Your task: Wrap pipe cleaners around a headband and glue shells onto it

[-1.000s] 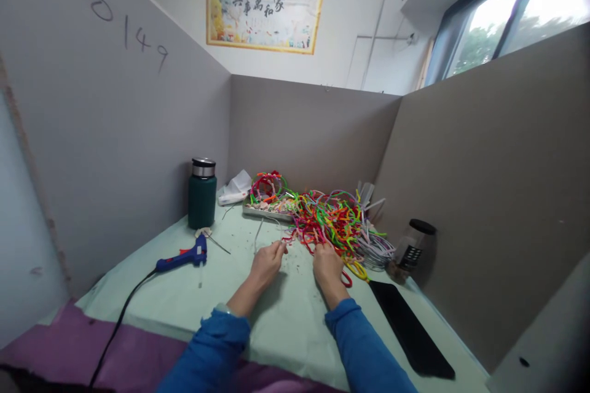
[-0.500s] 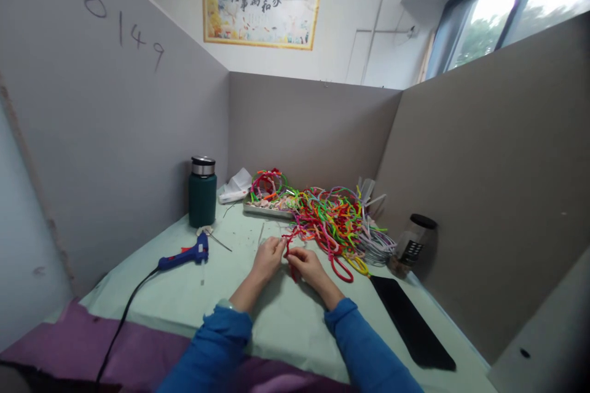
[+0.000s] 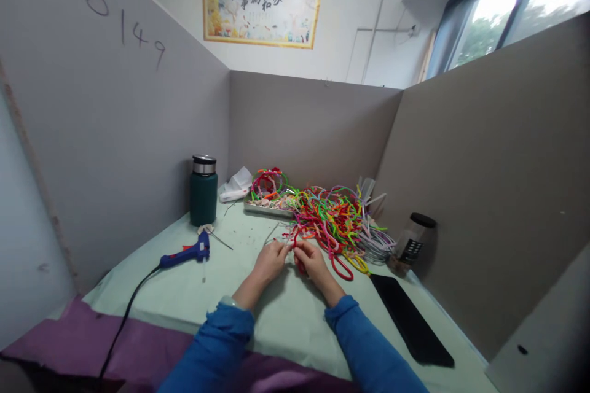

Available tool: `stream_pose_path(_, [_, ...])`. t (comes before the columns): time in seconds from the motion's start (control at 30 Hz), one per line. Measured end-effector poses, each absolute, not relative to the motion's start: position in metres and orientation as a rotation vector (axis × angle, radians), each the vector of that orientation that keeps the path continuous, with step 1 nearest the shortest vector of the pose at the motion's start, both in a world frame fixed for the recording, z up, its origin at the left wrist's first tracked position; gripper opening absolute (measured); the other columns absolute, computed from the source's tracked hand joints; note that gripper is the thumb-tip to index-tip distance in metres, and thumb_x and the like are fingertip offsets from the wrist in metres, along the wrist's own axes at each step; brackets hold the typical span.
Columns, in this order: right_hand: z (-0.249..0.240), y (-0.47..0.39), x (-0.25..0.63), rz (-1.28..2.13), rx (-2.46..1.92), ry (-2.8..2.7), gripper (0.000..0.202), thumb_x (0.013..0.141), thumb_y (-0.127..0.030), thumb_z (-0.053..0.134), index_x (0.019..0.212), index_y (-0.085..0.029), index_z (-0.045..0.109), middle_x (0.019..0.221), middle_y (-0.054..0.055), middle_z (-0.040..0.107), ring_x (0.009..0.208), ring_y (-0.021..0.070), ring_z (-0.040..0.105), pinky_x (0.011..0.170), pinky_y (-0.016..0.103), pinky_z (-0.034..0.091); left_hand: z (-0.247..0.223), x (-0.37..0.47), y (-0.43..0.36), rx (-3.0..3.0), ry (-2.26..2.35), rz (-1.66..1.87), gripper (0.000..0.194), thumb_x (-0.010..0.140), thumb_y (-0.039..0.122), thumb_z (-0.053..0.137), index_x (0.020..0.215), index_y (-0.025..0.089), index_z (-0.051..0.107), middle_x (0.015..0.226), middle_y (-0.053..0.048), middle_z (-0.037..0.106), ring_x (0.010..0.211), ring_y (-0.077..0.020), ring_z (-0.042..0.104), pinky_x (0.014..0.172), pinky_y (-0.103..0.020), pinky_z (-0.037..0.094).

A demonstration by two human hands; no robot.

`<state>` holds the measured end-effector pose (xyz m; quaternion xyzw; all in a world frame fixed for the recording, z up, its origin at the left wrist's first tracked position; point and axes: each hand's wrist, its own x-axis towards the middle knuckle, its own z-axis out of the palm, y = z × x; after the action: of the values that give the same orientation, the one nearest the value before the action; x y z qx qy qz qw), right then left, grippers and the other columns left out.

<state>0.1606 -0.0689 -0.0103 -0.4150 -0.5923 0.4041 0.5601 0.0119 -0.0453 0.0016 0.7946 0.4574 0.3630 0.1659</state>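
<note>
Just above the table, my left hand [image 3: 270, 260] and my right hand [image 3: 314, 261] are close together, fingertips nearly meeting. Both pinch a thin red cord [image 3: 295, 237]. One end of it rises toward the pile, and a red bit shows under my right palm; the rest is hidden by my fingers. Behind my hands lies a tangled heap of coloured cords [image 3: 334, 212] in red, green, orange, pink and yellow. A thin grey strand [image 3: 271, 233] lies by my left fingertips. Right of my right hand are a red loop [image 3: 343, 269] and a yellow loop [image 3: 358, 263].
At left lie a blue glue gun [image 3: 187, 254] with a black cable and a dark green bottle [image 3: 203, 193]. A metal tray [image 3: 267, 211] of small pieces and white tissue [image 3: 237, 185] sit behind. At right are a black flat case [image 3: 412, 319] and a clear jar [image 3: 412, 245]. Grey partitions [image 3: 313, 129] surround the table.
My hands have drawn closer together, the right one shifting slightly and turning over the red cord. The cord's lower end, which hung between my hands, is now mostly under my right hand.
</note>
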Motion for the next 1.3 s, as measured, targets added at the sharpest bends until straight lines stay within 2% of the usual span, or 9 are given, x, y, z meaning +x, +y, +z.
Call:
stream_pose_path(0.2, [-0.015, -0.076, 0.154, 0.588, -1.08, -1.753, 0.016, 0.075, -0.022, 0.051, 0.073, -0.018, 0.066, 0.06, -0.002, 0.057, 0.054, 0.0109, 0.046, 0.054, 0.022, 0.035, 0.001, 0.009, -0.038, 1.865, 1.169, 1.21, 0.042, 0.087, 0.042, 0.036, 0.075, 0.013, 0.065, 0.067, -0.003, 0.062, 0.064, -0.0142, 0.055, 0.061, -0.024, 0.039])
stream_pose_path(0.3, [-0.016, -0.077, 0.153, 0.525, -1.121, -1.903, 0.016, 0.071, -0.017, 0.051, 0.068, -0.019, 0.067, 0.059, -0.002, 0.059, 0.058, 0.0118, 0.048, 0.059, 0.022, 0.036, -0.001, 0.008, -0.036, 1.777, 1.099, 1.209, 0.037, 0.081, 0.043, 0.046, 0.077, 0.012, 0.066, 0.061, -0.001, 0.06, 0.059, -0.0134, 0.053, 0.058, -0.023, 0.039])
stream_pose_path(0.53, [-0.011, -0.065, 0.164, 1.039, -1.0, -1.248, 0.033, 0.077, -0.04, 0.054, 0.096, -0.016, 0.065, 0.077, 0.003, 0.062, 0.057, 0.0122, 0.051, 0.044, 0.02, 0.031, 0.003, 0.007, -0.043, 1.944, 1.202, 1.132, 0.032, 0.077, 0.037, 0.05, 0.063, 0.014, 0.066, 0.052, 0.001, 0.055, 0.054, -0.0121, 0.048, 0.052, -0.022, 0.032])
stream_pose_path(0.67, [-0.009, -0.062, 0.168, 1.016, -0.921, -1.063, 0.036, 0.072, -0.048, 0.063, 0.088, -0.016, 0.065, 0.074, 0.003, 0.06, 0.059, 0.0116, 0.051, 0.046, 0.02, 0.033, 0.007, 0.009, -0.05, 2.149, 1.163, 0.99, 0.031, 0.079, 0.039, 0.051, 0.067, 0.017, 0.07, 0.058, 0.0, 0.061, 0.059, -0.013, 0.052, 0.056, -0.022, 0.034])
stream_pose_path(0.77, [-0.007, -0.064, 0.169, 1.052, -0.85, -1.028, 0.036, 0.069, -0.05, 0.066, 0.083, -0.017, 0.063, 0.079, 0.003, 0.062, 0.057, 0.0102, 0.049, 0.044, 0.019, 0.032, 0.008, 0.009, -0.051, 2.153, 1.184, 1.074, 0.032, 0.077, 0.045, 0.055, 0.085, 0.019, 0.072, 0.079, -0.003, 0.067, 0.072, -0.0156, 0.057, 0.065, -0.024, 0.039])
stream_pose_path(0.93, [-0.003, -0.071, 0.168, 1.154, -0.817, -1.139, 0.038, 0.074, -0.052, 0.062, 0.091, -0.018, 0.063, 0.069, -0.001, 0.057, 0.048, 0.0069, 0.041, 0.04, 0.019, 0.026, 0.01, 0.008, -0.051, 2.076, 1.238, 1.223, 0.033, 0.082, 0.04, 0.052, 0.098, 0.017, 0.069, 0.092, -0.007, 0.066, 0.075, -0.0153, 0.057, 0.072, -0.027, 0.043])
stream_pose_path(1.03, [-0.004, -0.074, 0.162, 1.16, -0.871, -1.273, 0.038, 0.075, -0.053, 0.061, 0.079, -0.016, 0.063, 0.063, -0.001, 0.055, 0.045, 0.006, 0.037, 0.04, 0.019, 0.024, 0.014, 0.008, -0.055, 2.086, 1.125, 1.316, 0.029, 0.08, 0.035, 0.056, 0.102, 0.019, 0.068, 0.095, -0.007, 0.064, 0.081, -0.0151, 0.058, 0.072, -0.025, 0.045])
stream_pose_path(1.2, [-0.006, -0.076, 0.154, 1.163, -0.905, -1.455, 0.041, 0.075, -0.053, 0.06, 0.06, -0.016, 0.054, 0.044, -0.006, 0.04, 0.039, 0.0051, 0.03, 0.039, 0.02, 0.02, 0.014, 0.011, -0.056, 2.117, 1.043, 1.284, 0.017, 0.076, 0.023, 0.061, 0.089, 0.019, 0.072, 0.09, -0.006, 0.066, 0.091, -0.0177, 0.058, 0.082, -0.028, 0.045])
stream_pose_path(1.3, [-0.006, -0.076, 0.153, 1.154, -0.917, -1.501, 0.038, 0.076, -0.051, 0.06, 0.064, -0.015, 0.057, 0.045, -0.006, 0.044, 0.038, 0.0055, 0.033, 0.039, 0.02, 0.022, 0.012, 0.011, -0.053, 2.05, 1.051, 1.285, 0.015, 0.078, 0.02, 0.058, 0.083, 0.018, 0.073, 0.087, -0.006, 0.068, 0.087, -0.0168, 0.06, 0.082, -0.028, 0.046])
